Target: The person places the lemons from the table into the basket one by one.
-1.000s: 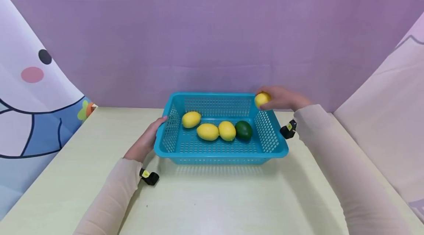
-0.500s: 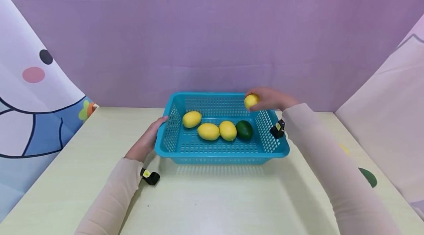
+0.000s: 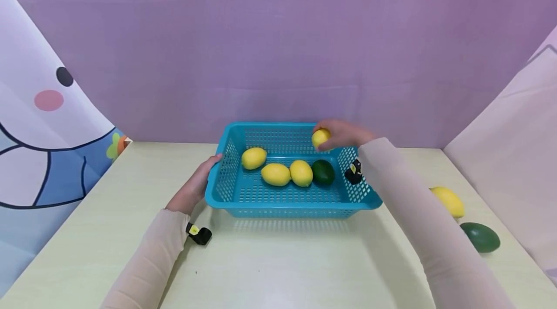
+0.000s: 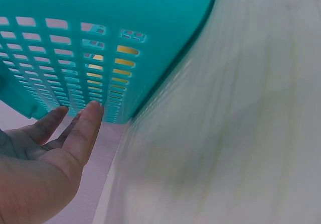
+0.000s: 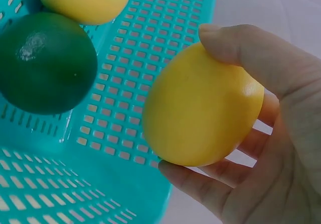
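Note:
My right hand (image 3: 341, 134) grips a yellow lemon (image 5: 200, 108) between thumb and fingers. It is over the back right part of a blue plastic basket (image 3: 287, 205) with perforated walls. Inside the basket lie three more lemons, one (image 3: 254, 158) at the left and two side by side, a middle one (image 3: 276, 174) and a right one (image 3: 301, 173). A dark green, glossy oval fruit (image 3: 323, 172) sits beside the right one. At the basket's left end my left hand (image 3: 196, 183) touches the rim; the left wrist view shows its straight fingers (image 4: 85, 133) against the perforated outer wall.
Another lemon (image 3: 450, 202) and a second dark green fruit (image 3: 480, 237) lie on the pale table (image 3: 278, 260) at the right, partly behind my right sleeve. A purple cloth (image 3: 278, 57) hangs behind the basket. Printed cloth (image 3: 48, 125) hangs at the left.
My right hand has carried the lemon leftward and slightly lower, from the basket's back right corner to over its inside. The lemon and green fruit at the right have come into view. My left hand stays put.

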Available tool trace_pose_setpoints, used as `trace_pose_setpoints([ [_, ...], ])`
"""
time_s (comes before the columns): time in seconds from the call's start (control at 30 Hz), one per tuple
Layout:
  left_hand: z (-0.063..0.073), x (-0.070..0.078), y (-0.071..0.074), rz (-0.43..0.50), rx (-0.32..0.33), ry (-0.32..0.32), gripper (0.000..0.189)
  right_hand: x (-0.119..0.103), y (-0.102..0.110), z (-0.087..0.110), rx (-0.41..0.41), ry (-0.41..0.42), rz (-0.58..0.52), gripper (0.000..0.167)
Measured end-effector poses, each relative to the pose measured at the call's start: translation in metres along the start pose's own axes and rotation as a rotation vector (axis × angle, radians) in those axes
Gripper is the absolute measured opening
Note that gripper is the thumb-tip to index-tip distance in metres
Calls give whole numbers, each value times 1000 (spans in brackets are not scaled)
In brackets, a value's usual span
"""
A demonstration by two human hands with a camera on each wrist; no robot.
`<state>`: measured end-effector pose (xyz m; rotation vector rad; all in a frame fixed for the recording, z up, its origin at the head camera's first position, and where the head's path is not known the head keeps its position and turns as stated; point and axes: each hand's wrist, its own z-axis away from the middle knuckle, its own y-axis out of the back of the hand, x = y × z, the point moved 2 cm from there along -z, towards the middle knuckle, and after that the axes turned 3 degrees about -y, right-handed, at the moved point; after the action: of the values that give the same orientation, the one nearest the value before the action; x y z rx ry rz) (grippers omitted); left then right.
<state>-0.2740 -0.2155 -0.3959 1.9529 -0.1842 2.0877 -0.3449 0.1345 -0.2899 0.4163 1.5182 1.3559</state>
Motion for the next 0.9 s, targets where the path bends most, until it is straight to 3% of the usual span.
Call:
trace_pose_setpoints([
  [0.57, -3, -3, 1, 1, 4, -21, 72, -3, -20, -22, -72, -32, 24, 50],
  [0.9, -3, -2, -2, -9, 23, 0, 71, -2, -31, -35, -129, -25, 81, 48],
])
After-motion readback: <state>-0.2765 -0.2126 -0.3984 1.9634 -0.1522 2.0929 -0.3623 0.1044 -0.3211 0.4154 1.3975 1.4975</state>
